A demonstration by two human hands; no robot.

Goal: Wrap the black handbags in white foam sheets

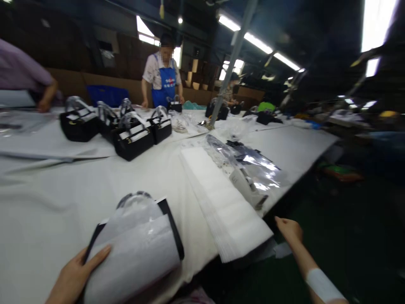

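Note:
My left hand lies at the bottom left with fingers stretched out, holding a curled white foam sheet against a black handbag on the white table. A clear wrapped handle arches above the bag. My right hand reaches to the near corner of a stack of white foam sheets at the table's edge; its fingers are curled away from view, and a white band sits on the forearm.
Several black handbags with wrapped handles stand at the back left. Clear plastic bags lie right of the foam stack. A person in a blue apron stands across the table; another person's arm is at far left. The floor drops away right.

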